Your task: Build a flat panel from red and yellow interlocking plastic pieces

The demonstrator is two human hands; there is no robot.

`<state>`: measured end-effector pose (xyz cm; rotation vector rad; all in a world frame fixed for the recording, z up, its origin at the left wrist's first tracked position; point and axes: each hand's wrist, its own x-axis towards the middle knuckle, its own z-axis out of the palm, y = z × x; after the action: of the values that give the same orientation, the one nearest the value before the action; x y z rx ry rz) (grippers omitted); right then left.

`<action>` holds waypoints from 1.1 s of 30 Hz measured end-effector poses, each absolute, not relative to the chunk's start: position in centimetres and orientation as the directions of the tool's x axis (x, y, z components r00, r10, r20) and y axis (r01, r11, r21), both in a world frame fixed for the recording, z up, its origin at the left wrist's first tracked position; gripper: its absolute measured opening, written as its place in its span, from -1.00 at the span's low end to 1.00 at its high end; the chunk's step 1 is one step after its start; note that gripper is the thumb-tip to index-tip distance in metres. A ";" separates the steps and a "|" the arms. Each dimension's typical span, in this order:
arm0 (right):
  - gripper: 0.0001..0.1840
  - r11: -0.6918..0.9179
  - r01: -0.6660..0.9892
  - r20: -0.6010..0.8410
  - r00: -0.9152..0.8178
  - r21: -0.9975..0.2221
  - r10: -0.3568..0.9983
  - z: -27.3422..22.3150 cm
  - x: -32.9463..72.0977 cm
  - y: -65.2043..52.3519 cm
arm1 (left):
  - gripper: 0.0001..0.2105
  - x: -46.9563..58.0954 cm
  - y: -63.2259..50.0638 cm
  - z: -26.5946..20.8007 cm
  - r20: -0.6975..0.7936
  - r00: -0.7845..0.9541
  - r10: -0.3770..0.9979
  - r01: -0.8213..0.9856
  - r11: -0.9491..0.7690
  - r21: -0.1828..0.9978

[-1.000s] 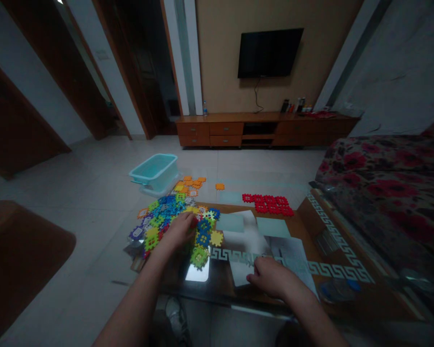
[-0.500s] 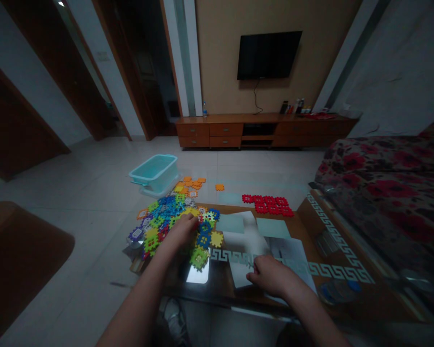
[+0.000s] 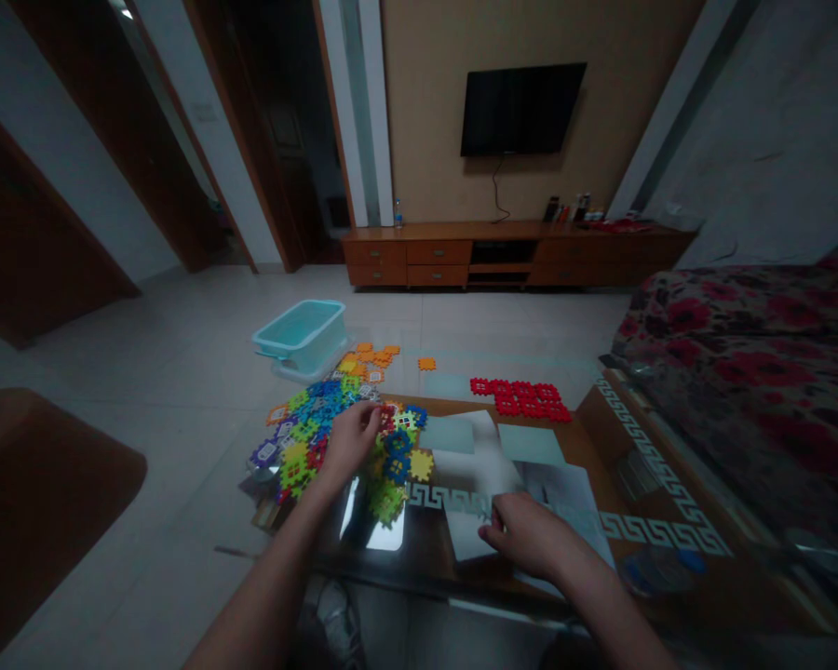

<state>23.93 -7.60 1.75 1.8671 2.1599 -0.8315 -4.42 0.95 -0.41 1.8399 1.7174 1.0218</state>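
Over the pile of coloured plastic interlocking tiles point(image 3: 321, 400), my left hand point(image 3: 353, 437) is held with its fingers curled together. Whatever may be between its fingertips is hidden. Close to its fingers lie red tiles point(image 3: 388, 417), blue tiles point(image 3: 397, 456) and a pale yellow tile point(image 3: 421, 464). Nearer to me are several yellow-green tiles point(image 3: 389, 502). My right hand point(image 3: 523, 532) is closed into a loose fist above the glass table by the white sheets, with nothing visible in it.
A block of joined red tiles point(image 3: 527, 398) lies on the far right of the glass table point(image 3: 419, 568). Orange tiles point(image 3: 377, 355) and a lone orange tile point(image 3: 426, 364) are at the far side. A turquoise bin point(image 3: 304, 337) stands back left. A bottle point(image 3: 660, 569) shows at right.
My left hand has drawn slightly left and up from the tiles, its fingers more curled. My right hand has hardly moved. The whole view has shifted a little.
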 end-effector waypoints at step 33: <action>-0.71 0.056 0.408 -0.012 -0.162 -0.911 0.987 1.6 23.0 -5.8 | -0.64 1.7 -2.6 -0.8 -0.141 0.461 0.876 0.031 0.143 0.989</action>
<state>22.95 -5.79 1.60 2.2424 2.6214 -1.7109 1.69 -2.64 -0.79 1.2895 0.9141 0.7520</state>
